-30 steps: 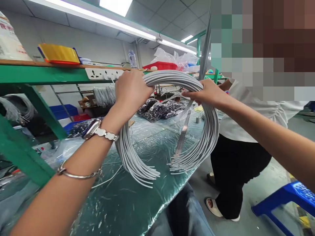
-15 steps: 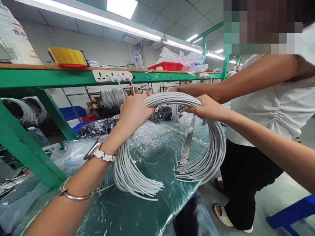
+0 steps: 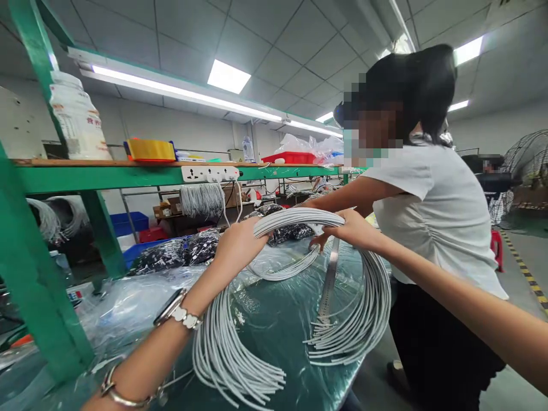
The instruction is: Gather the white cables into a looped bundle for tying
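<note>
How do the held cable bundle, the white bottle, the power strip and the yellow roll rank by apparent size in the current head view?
1. Cable bundle, by far, helped by nearness to the camera
2. White bottle
3. Power strip and yellow roll: too alike to rank

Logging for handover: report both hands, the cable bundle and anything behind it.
Left hand and right hand gripping grey cable bundle along its top arc. Bundle hanging, fanned at both ends. Behind it: co-worker's hand, second bundle, metal ruler.
</note>
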`<state>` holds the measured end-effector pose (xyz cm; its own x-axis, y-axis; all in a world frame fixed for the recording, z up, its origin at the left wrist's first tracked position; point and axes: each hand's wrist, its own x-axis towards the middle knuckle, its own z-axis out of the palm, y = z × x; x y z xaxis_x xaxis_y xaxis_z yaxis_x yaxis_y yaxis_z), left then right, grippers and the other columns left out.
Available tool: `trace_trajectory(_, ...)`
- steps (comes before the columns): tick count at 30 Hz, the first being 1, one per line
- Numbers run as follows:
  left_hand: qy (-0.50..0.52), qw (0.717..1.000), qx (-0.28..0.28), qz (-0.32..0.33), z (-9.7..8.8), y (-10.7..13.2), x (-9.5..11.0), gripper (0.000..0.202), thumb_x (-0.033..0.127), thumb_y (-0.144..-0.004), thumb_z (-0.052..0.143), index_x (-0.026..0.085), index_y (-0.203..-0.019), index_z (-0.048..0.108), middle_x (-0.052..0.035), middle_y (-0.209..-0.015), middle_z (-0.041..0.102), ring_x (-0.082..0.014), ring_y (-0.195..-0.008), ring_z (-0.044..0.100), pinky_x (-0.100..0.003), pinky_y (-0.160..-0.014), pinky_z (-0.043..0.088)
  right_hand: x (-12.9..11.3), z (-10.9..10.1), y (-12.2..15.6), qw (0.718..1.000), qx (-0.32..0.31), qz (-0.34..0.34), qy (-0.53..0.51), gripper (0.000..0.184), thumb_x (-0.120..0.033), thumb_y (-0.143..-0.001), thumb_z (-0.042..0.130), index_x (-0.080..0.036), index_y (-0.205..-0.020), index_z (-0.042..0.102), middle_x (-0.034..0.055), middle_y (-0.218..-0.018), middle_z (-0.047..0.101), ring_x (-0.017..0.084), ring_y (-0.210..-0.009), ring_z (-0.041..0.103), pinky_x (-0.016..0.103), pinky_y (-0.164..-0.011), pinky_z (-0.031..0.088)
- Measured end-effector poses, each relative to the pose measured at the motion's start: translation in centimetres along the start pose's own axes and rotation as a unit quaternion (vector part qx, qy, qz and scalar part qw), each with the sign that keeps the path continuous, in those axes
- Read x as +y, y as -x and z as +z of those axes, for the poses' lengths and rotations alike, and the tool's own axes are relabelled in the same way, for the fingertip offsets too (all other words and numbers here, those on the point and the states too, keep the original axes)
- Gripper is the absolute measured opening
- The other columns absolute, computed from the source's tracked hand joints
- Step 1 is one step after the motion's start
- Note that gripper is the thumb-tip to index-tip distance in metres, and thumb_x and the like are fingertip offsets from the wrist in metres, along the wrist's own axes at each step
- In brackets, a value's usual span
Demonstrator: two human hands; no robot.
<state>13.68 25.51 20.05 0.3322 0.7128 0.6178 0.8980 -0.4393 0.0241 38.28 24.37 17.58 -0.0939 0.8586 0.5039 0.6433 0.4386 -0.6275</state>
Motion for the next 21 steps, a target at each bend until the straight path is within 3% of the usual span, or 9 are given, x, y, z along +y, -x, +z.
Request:
trace_trajectory(5,0.021,0.998,0.027,-0.060,1.0,1.3,-0.8,0.016,0.031,-0.081,0.045,0.023,-0.069,0.053,-0.0076,-0.073,0.068,-0.0299,-0.075,0.067,-0.032,-0.056,0.034,0.4,-0.5,0.7,0.999,0.001,-0.020,0.041,0.021,-0.029,-0.081,0.058,-0.013,-0.081,0.072,0.0053,-0.071,0.071,0.022,-0.065,0.064,0.027,-0.059,0.047)
trace_trajectory(12,0.017,0.996,0.062,-0.062,1.0,0.3,0.1,0.019,0.033,-0.080,0.046,0.023,-0.068,0.056,-0.0105,-0.078,0.071,-0.0300,-0.079,0.067,-0.034,-0.056,0.033,0.1,-1.0,-0.4,0.987,0.015,-0.086,0.132,0.029,-0.021,-0.083,0.058,-0.012,-0.110,0.065,0.0098,-0.107,0.069,0.025,-0.098,0.063,0.032,-0.084,0.046)
trace_trajectory(17,0.019,0.997,0.062,-0.043,1.5,0.4,0.5,0.018,0.033,-0.079,0.048,0.022,-0.067,0.057,-0.0088,-0.073,0.069,-0.0285,-0.075,0.066,-0.033,-0.055,0.032,-0.3,0.0,-1.0,0.980,0.060,-0.061,0.180,0.041,-0.026,-0.077,0.069,-0.012,-0.114,0.062,0.0107,-0.101,0.070,0.025,-0.089,0.064,0.032,-0.075,0.046)
trace_trajectory(21,0.019,0.996,0.077,-0.047,1.7,0.0,0.9,0.020,0.033,-0.078,0.051,0.020,-0.066,0.061,-0.0095,-0.073,0.069,-0.0285,-0.074,0.065,-0.032,-0.054,0.032,-0.4,0.3,-0.5,0.966,0.122,-0.066,0.219,0.014,-0.021,-0.077,0.063,-0.014,-0.088,0.068,0.0081,-0.080,0.069,0.024,-0.076,0.063,0.029,-0.065,0.040)
